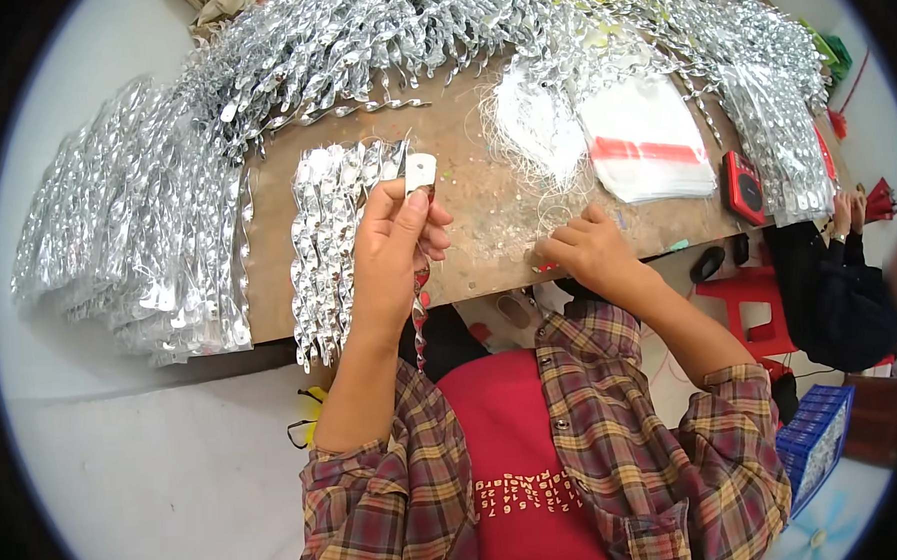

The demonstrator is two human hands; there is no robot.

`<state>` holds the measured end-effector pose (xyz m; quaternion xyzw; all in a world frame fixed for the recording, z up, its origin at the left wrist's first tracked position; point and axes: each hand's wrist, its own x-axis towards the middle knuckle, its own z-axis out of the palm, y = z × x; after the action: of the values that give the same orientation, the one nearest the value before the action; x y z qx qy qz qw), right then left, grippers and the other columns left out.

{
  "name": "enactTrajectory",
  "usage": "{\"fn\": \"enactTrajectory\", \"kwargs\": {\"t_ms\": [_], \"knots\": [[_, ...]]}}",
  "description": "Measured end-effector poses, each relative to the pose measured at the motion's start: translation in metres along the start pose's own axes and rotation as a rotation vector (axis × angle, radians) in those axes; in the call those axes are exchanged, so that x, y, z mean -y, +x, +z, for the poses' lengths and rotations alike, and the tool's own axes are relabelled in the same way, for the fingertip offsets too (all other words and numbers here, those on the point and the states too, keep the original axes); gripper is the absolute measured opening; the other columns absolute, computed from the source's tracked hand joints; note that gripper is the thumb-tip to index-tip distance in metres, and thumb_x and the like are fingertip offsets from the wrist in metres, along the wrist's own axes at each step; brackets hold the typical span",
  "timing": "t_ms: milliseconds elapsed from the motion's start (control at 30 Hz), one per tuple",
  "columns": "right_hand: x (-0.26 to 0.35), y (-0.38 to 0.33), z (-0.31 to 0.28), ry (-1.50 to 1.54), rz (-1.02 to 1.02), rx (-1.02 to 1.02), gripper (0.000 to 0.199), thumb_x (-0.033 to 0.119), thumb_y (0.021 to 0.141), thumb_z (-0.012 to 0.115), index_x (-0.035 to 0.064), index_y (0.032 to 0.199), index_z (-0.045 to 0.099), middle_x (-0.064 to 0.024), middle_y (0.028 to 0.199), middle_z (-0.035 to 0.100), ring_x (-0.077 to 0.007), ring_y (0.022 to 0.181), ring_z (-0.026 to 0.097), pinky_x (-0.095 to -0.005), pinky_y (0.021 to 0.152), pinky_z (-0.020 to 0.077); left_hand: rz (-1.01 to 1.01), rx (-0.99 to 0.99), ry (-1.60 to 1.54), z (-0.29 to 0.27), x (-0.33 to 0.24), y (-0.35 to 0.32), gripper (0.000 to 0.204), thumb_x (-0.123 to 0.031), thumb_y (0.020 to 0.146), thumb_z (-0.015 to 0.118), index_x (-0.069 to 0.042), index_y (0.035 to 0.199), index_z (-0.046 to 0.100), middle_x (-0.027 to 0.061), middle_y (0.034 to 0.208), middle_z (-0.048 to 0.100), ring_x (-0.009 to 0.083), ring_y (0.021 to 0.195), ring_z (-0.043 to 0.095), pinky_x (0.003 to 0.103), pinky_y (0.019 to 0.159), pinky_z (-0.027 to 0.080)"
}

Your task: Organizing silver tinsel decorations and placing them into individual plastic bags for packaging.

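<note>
Between the thumb and fingers of my left hand [391, 232] is a twisted silver strip [421, 169]. Its flat end, with a small hole, points up, and its spiral lower part hangs below the table edge. Just left of that hand lies a row of similar twisted silver strips [321, 225], side by side. My right hand [593, 254] is at the table's front edge with its fingers curled together. A small red bit shows by its fingertips; what the fingers hold, if anything, is too small to make out. Beyond it lies a tangle of white strings [537, 131].
A large heap of silver spirals [358, 44] covers the back of the brown table [477, 249]. Bagged strips [136, 234] are piled at the left, with more bags [778, 135] at the right. Clear plastic bags [654, 176] and a red radio-like device [742, 187] lie nearby. Another person [849, 293] sits far right.
</note>
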<state>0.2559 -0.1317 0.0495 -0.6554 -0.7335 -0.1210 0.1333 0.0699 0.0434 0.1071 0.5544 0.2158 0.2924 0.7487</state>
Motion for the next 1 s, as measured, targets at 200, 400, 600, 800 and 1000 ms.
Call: {"fn": "enactTrajectory", "kwargs": {"t_ms": [200,400,600,800,1000], "knots": [[-0.001,0.012,-0.001,0.041,-0.073,0.096,0.02,0.021,0.067,0.064,0.012,0.08,0.052,-0.0005,0.071,0.049,-0.0162,0.07,0.052,-0.0311,0.07,0.0355,-0.056,-0.001,0.002,0.002,0.013,-0.007,0.017,-0.023,0.093,0.052,-0.007,0.098,0.053,0.002,0.079,0.061,0.0034,0.059,0.052,0.015,0.049,0.037],[0.004,0.02,0.007,-0.048,-0.058,0.091,0.019,0.014,0.069,0.062,0.0083,0.082,0.05,-0.0061,0.081,0.051,-0.021,0.082,0.052,-0.032,0.077,0.0352,-0.101,0.045,-0.003,0.004,0.024,-0.011,0.017,-0.021,0.093,0.052,-0.005,0.101,0.054,0.0029,0.082,0.061,0.0045,0.064,0.053,0.018,0.056,0.041],[0.024,0.045,-0.021,0.757,0.459,-0.234,0.008,0.0,0.087,0.05,0.0042,0.093,0.049,-0.0074,0.089,0.057,-0.0148,0.086,0.056,-0.0292,0.076,0.0425,-0.136,0.093,0.036,0.011,0.026,-0.019,0.017,-0.017,0.092,0.054,-0.004,0.103,0.055,0.0047,0.09,0.063,0.0046,0.068,0.053,0.019,0.062,0.045],[0.048,0.063,-0.052,1.508,0.485,-0.431,0.012,-0.002,0.089,0.048,0.004,0.099,0.046,-0.0065,0.084,0.058,-0.0109,0.079,0.056,-0.0243,0.071,0.0456,-0.041,0.181,0.027,0.022,0.028,-0.023,0.021,-0.013,0.089,0.06,-0.002,0.107,0.055,-0.0006,0.088,0.059,0.0041,0.073,0.051,0.019,0.064,0.042],[0.046,0.063,-0.046,1.556,0.587,-0.466,0.012,-0.002,0.087,0.051,0.0044,0.096,0.046,-0.0058,0.08,0.059,-0.0101,0.074,0.057,-0.0236,0.067,0.0468,-0.039,0.166,-0.006,0.024,0.028,-0.023,0.024,-0.01,0.088,0.061,-0.002,0.11,0.054,0.0001,0.091,0.059,0.0042,0.076,0.051,0.019,0.065,0.042]]}}
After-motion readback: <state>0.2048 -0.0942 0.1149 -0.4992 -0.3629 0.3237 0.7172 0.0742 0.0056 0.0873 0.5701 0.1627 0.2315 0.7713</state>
